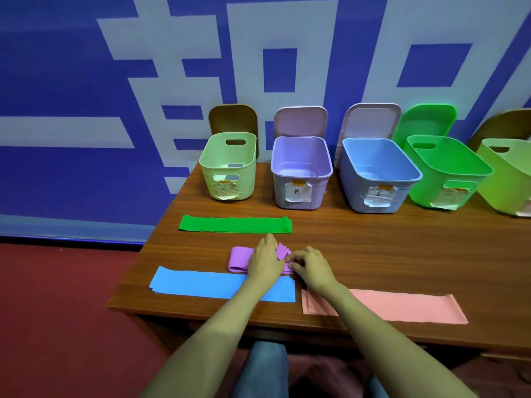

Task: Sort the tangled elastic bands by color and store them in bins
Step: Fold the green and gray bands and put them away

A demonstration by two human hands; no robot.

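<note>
While purple bands (240,259) lie part-folded on worktop (373,248) in front of purple bin (301,173), left hand (265,261) presses flat on them; right hand (311,265) grip pinches fold. Sorted before bin: green stack (235,224), blue stack (201,282), pink stack (402,307); nothing visibly binned.

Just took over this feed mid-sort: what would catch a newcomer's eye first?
Both hands meet at the middle of the table on the purple bands: the left hand lies flat on them, the right hand pinches their bunched end. Flat stacks surround them: green bands behind, blue bands near left, pink bands near right. Open coloured bins line the wall.
</note>
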